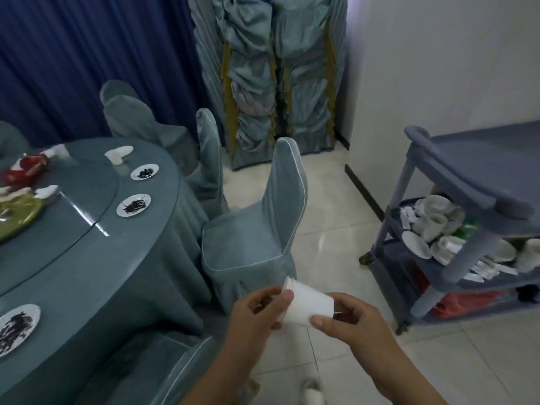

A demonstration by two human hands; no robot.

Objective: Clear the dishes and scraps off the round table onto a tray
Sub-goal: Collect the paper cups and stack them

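Dim, bluish indoor light; glare streaks the glass turntable (pixel 73 211); edges bend, slightly blurred.

The gripped cup (pixel 306 306) is looking like matt white paper; left of it, the table (pixel 131 247) is wearing matt cloth.

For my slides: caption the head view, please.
The left hand and right hand hold a white cup between the table and a dish cart.

A covered chair (pixel 254 229) stands near stacked chairs (pixel 271 83) and a blue curtain (pixel 73 54).
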